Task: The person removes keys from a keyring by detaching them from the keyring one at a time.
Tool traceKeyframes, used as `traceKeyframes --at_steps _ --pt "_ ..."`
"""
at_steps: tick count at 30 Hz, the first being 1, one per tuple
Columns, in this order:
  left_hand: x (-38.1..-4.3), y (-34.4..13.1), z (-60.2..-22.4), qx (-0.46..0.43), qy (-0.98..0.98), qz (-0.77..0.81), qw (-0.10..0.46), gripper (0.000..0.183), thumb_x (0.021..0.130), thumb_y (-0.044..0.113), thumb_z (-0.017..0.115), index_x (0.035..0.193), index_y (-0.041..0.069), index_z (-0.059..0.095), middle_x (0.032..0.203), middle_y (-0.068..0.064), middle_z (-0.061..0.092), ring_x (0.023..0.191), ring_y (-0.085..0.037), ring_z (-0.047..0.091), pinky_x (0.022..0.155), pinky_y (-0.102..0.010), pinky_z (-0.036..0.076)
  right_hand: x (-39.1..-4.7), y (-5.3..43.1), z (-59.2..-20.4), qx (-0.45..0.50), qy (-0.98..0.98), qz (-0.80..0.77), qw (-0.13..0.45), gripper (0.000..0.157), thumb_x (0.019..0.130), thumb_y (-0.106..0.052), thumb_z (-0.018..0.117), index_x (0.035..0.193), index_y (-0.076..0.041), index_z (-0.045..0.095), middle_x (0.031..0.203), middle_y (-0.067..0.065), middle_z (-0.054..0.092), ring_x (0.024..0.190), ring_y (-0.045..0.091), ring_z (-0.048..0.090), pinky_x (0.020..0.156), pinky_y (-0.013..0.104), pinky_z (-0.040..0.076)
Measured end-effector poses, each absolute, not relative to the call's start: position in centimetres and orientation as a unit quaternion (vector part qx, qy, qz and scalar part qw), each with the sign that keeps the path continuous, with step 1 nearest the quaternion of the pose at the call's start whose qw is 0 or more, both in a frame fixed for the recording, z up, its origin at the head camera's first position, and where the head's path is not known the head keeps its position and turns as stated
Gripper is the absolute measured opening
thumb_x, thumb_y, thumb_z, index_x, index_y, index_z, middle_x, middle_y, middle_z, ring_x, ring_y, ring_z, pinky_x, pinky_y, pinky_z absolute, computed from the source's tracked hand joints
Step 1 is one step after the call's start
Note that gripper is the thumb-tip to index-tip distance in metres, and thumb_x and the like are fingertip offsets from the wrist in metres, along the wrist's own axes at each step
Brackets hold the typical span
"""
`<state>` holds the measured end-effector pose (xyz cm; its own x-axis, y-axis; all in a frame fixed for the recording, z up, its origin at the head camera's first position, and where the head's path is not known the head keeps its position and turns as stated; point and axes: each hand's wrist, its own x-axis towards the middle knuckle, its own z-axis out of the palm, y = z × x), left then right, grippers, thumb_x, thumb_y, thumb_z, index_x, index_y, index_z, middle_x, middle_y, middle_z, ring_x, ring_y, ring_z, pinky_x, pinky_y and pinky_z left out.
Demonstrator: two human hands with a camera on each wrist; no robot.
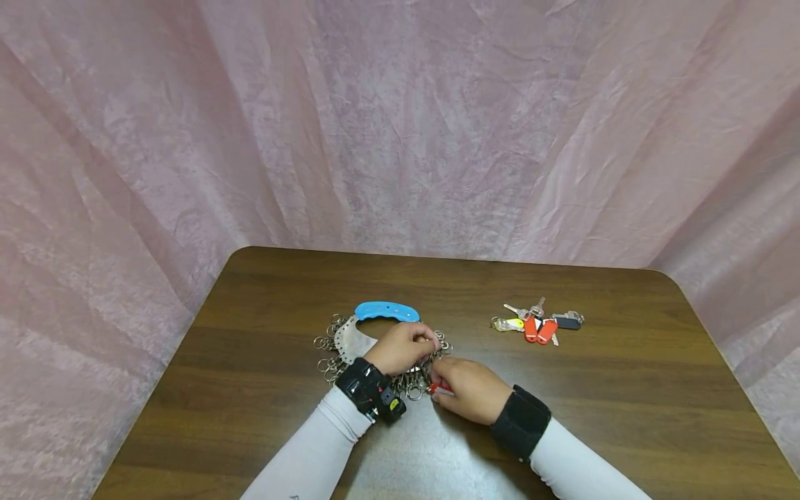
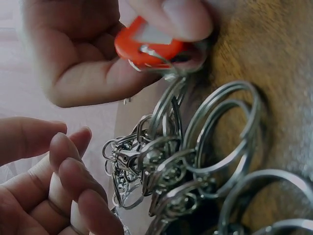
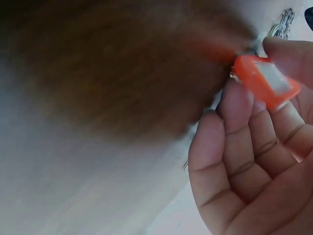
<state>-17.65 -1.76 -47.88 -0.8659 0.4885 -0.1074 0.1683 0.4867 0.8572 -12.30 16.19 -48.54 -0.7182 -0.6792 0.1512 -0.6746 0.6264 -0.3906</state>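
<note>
A metal plate with a blue handle lies on the table, its edge hung with several metal rings and clips. Beside the rings at its right end, my right hand pinches a red key tag with a pale label between thumb and fingers. A small ring on the tag sits close to the plate's rings; whether they are linked I cannot tell. My left hand is over the plate's right part, its fingers loosely bent, with nothing visible between them.
On the wooden table, to the right, lies a group of keys with red tags, a yellow tag and a dark tag. A pink curtain hangs behind the table.
</note>
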Motion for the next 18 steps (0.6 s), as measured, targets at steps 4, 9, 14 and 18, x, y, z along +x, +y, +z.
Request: traceKeyframes --at_steps 4,9,14,18 --pt "-17.6 -1.8 -47.9 0.194 0.845 0.468 0.172 0.009 0.091 0.018 0.061 0.09 0.012 0.068 0.072 -0.004 0.062 0.063 -0.009 0.055 0.06 -0.026 0.045 -12.4 16.4 -48.8 -0.384 0.894 -0.231 -0.005 0.019 0.079 -0.014 0.072 0.081 -0.016 0.053 0.07 -0.011 0.044 0.062 0.004 0.043 0.055 0.023 0.039" --pt "-17.6 -1.8 -47.8 0.203 0.849 0.459 0.167 0.009 0.089 0.016 0.061 0.09 0.012 0.069 0.071 0.003 0.059 0.065 -0.008 0.054 0.061 -0.026 0.044 -12.7 16.7 -48.7 -0.38 0.891 -0.249 0.003 0.015 0.083 -0.014 0.069 0.083 -0.017 0.055 0.07 -0.012 0.046 0.063 0.004 0.045 0.055 0.023 0.04" --pt "-17.7 -1.8 -47.7 0.202 0.853 0.451 0.169 0.008 0.09 0.017 0.061 0.089 0.016 0.068 0.071 0.002 0.06 0.065 -0.009 0.054 0.06 -0.026 0.044 -13.0 17.0 -48.2 -0.363 0.894 -0.261 0.01 0.011 0.086 -0.014 0.067 0.085 -0.018 0.056 0.07 -0.014 0.048 0.062 0.003 0.047 0.054 0.023 0.041" --pt "-17.7 -1.8 -47.7 0.198 0.856 0.446 0.172 0.009 0.091 0.016 0.059 0.089 0.019 0.068 0.072 0.003 0.06 0.065 -0.008 0.054 0.06 -0.025 0.044 -13.2 17.3 -47.8 -0.349 0.897 -0.272 0.011 0.008 0.088 -0.013 0.066 0.088 -0.017 0.059 0.068 -0.015 0.049 0.06 0.001 0.047 0.053 0.022 0.041"
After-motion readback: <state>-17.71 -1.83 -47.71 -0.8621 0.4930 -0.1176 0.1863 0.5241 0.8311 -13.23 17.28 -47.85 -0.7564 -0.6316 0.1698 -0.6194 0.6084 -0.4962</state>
